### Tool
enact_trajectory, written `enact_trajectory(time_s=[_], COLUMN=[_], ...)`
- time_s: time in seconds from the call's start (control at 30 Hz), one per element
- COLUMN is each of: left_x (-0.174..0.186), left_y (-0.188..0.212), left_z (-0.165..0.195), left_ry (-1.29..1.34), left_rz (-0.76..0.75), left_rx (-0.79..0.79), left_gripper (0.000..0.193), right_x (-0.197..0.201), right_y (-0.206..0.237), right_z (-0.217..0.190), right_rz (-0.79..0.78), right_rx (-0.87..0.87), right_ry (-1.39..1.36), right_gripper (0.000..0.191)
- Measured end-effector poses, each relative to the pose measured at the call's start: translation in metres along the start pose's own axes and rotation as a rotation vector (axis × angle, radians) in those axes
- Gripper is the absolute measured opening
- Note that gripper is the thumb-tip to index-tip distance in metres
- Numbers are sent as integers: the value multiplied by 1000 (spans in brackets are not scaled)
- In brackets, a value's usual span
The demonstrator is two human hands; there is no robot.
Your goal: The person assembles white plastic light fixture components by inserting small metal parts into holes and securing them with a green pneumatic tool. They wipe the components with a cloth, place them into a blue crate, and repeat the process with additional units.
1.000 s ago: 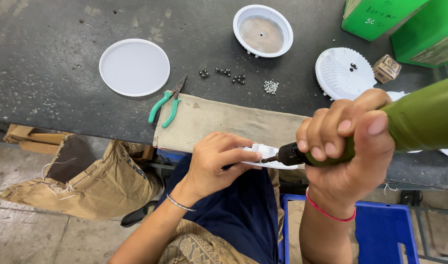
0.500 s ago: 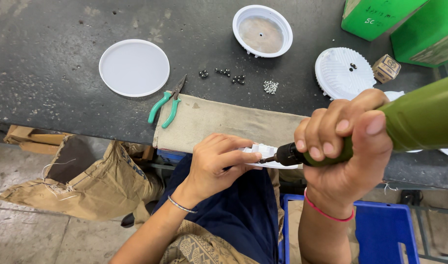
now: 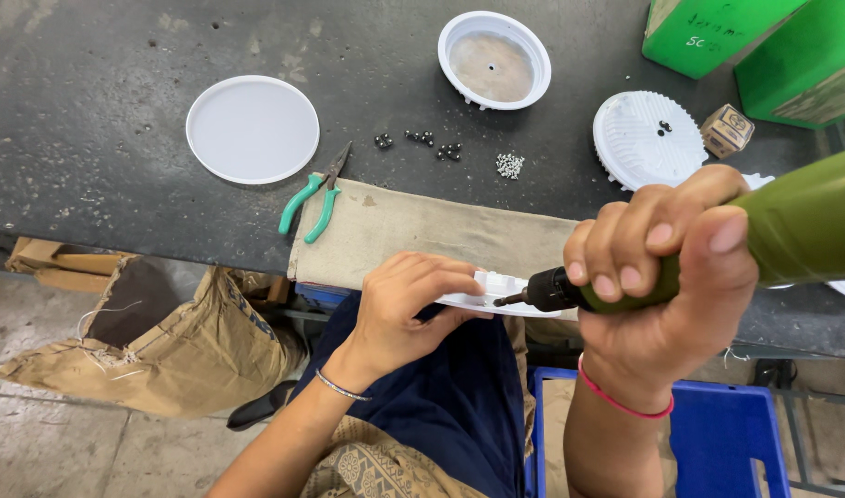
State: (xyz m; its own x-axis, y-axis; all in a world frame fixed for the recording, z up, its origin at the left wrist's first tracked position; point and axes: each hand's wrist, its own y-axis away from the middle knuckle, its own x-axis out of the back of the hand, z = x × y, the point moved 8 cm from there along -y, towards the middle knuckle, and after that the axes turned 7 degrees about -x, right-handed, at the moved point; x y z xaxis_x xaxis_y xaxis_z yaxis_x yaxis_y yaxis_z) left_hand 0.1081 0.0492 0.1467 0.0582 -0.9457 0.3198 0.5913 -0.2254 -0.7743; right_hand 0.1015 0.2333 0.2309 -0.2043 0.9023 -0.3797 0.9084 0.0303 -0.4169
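My left hand (image 3: 406,312) grips a white plastic part (image 3: 496,293) and holds it over my lap at the table's front edge. My right hand (image 3: 664,267) is wrapped around a green electric screwdriver (image 3: 782,235). Its dark bit tip (image 3: 515,298) touches the white part. Small black screws (image 3: 421,144) and tiny silver screws (image 3: 509,165) lie loose on the dark table (image 3: 90,111) beyond.
A flat white disc (image 3: 253,129), a white round housing (image 3: 493,61), a ribbed white disc (image 3: 648,138), green-handled pliers (image 3: 314,197), a small cardboard cube (image 3: 726,131), green boxes (image 3: 718,32), a beige cloth (image 3: 422,231). Below: blue crate (image 3: 727,433), brown sack (image 3: 164,341).
Nothing has visibly changed; both hands hold the same pose with the bit on the white part.
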Motion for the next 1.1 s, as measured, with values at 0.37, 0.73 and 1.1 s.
enact_trajectory(time_s=[0.37,0.73,1.1], left_x=[-1,0,2], left_y=[0,1,0], left_z=[0,-1,-2], left_ry=[-40,-27,-21], left_rz=[2,15,24], left_rx=[-14,-23,-4], left_gripper=[26,27,26], right_x=[-1,1,-2], right_y=[1,1,-2], right_z=[6,8,8], right_rz=[-10,-2,-2], right_rx=[-9,3,11], right_ry=[-32,-32,-31], right_gripper=[45,42,42])
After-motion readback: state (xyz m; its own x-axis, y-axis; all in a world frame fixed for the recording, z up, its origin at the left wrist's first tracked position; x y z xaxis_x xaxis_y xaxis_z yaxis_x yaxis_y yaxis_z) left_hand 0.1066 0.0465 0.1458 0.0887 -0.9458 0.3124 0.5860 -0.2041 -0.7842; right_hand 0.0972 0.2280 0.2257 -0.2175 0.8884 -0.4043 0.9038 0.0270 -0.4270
